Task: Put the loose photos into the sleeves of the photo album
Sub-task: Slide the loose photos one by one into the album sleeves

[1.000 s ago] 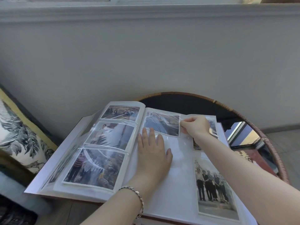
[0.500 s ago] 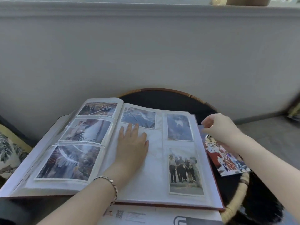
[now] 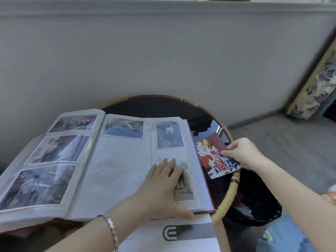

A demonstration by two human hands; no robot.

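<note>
The photo album (image 3: 116,170) lies open on a round dark table, with photos in most of its clear sleeves. My left hand (image 3: 161,186) rests flat, fingers spread, on the lower right page, partly covering a sleeved photo there. A loose red photo (image 3: 214,157) lies just right of the album on the table. My right hand (image 3: 241,153) pinches its right edge between thumb and fingers.
The round table has a rattan rim (image 3: 227,200) at the right. A white paper with a grey logo (image 3: 181,233) lies under the album's front edge. A black bin (image 3: 258,199) stands below the table on the right. A patterned cushion (image 3: 316,84) leans at the far right.
My right hand left the top sleeve, moved right off the album and took hold of the red photo. My left hand slid from the page's middle to its lower right.
</note>
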